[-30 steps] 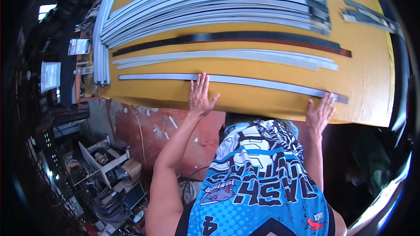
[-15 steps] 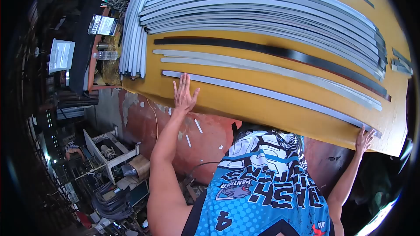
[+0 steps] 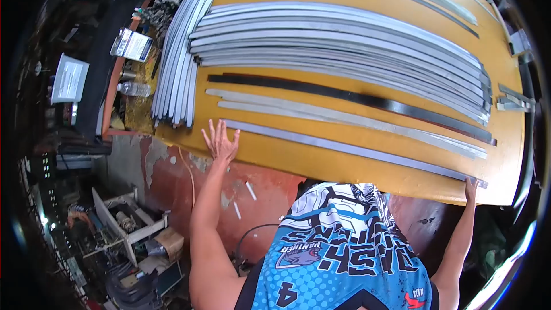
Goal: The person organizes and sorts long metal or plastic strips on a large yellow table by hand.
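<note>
A long flat grey strip (image 3: 344,147) lies along the near edge of the yellow table (image 3: 275,152). My left hand (image 3: 221,142) is spread at the strip's left end, fingers apart, with fingertips at the strip. Near the strip's right end is my right hand (image 3: 471,187), touching it; its fingers are seen narrowly from the side, and whether they pinch the strip is unclear. Beyond the strip lie pale flat strips (image 3: 344,120) and a dark strip (image 3: 344,97).
A big stack of grey strips (image 3: 344,37) covers the table's middle, with another bundle (image 3: 178,51) crossing at its left. A bottle (image 3: 134,89), a tin (image 3: 132,45) and a clear container (image 3: 70,78) stand at the left. A person's arm (image 3: 79,216) shows at the lower left.
The view has shifted, showing more of the table's far side. My left hand has moved left, past the strip's end. My right hand's fingers have drawn together at the strip's right end.
</note>
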`<move>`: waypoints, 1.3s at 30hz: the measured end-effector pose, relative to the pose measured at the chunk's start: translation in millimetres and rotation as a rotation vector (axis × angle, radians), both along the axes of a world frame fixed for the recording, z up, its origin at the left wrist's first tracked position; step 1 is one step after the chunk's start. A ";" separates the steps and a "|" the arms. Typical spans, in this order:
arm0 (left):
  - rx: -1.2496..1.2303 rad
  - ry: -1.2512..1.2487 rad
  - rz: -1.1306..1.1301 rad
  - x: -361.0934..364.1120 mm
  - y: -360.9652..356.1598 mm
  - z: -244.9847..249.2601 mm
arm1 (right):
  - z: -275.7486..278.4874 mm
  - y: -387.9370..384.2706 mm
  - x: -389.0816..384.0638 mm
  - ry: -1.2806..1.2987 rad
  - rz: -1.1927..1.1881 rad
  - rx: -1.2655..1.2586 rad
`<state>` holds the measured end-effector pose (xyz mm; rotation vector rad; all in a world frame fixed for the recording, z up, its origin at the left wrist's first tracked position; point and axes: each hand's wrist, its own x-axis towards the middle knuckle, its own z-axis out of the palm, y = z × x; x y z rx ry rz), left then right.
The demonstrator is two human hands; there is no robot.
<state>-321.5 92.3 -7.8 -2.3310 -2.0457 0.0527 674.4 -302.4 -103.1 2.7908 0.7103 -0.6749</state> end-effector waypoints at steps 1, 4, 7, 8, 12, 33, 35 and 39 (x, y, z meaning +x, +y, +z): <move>0.065 0.020 0.062 6.1 3.5 3.1 | 20.6 15.6 -15.7 0.025 -0.016 0.032; 0.164 -0.152 0.259 5.1 27.9 -9.5 | 41.3 43.8 -26.9 -0.084 -0.158 -0.034; 0.265 -0.338 0.414 5.9 36.0 -27.3 | 2.8 49.4 -29.9 -0.211 -0.463 0.286; 0.350 -0.332 0.429 6.0 36.0 -31.0 | 40.7 81.1 -80.3 -0.089 -0.707 0.373; 0.307 -0.488 0.518 -3.0 42.0 -32.4 | 22.0 96.8 -88.0 0.048 -1.018 0.602; 0.139 -1.797 0.650 10.3 235.7 102.8 | 161.5 265.1 -35.6 0.902 -0.548 1.471; 0.178 -1.797 0.590 7.8 288.5 113.2 | 193.5 315.7 -54.1 0.861 -0.546 1.495; 0.243 -1.834 0.608 8.7 359.3 116.9 | 220.5 391.7 -69.3 0.798 -0.590 1.539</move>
